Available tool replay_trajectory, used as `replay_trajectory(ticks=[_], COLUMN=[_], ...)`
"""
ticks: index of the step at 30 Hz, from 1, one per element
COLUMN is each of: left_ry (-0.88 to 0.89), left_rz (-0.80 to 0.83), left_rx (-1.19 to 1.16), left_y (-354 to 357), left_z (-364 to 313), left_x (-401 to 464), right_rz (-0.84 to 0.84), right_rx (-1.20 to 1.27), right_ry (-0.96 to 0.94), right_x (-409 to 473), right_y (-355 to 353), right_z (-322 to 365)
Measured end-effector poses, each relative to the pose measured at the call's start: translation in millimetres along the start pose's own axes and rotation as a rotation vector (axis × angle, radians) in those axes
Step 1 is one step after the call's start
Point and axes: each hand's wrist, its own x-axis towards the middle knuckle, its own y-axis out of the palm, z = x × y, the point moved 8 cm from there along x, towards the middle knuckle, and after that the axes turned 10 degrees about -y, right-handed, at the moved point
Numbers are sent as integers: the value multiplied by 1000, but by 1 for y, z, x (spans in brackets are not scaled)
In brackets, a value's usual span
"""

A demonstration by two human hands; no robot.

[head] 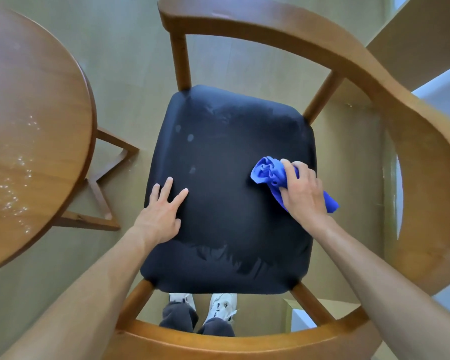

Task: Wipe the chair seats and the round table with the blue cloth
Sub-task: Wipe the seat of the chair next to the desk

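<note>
Head view: one chair seat [226, 193], dark and padded, inside one curved wooden frame [374, 81]; one round table [29, 131] at nine o'clock, speckled with pale crumbs. One blue cloth [270, 175], bunched, at three o'clock on the seat. Right hand [303, 190] curled over the cloth, gripping it; cloth sticking out beyond the fingertips toward nine o'clock. Left hand [161, 211] flat on the seat, fingers spread apart. Two white shoes [221, 305] at six o'clock.

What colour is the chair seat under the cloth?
Black, or very dark navy; the seat has pale smudges. Head view, the only one.
</note>
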Motion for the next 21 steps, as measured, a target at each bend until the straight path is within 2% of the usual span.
replay_trajectory(ticks=[3,8,12,14,17,19,21], left_ry=[3,23,30,41,50,52,48], left_rz=[-5,-25,-23,-12,-2,-5,-4], left_rx=[-10,-22,-25,-19,-7,0,0], left_y=[-1,0,-1,-3,-4,-4,-3], left_z=[0,1,1,0,2,2,2], left_x=[0,0,-1,-1,0,0,-1], right_rz=[50,154,157,192,345,334,282], right_rx=[-97,55,93,251,551,459,113], right_ry=[30,122,-12,-68,-94,-79,-86], right_x=[-7,17,17,11,13,22,30], right_y=[12,4,-16,-23,-18,-11,-2], right_z=[1,-12,11,27,42,39,37])
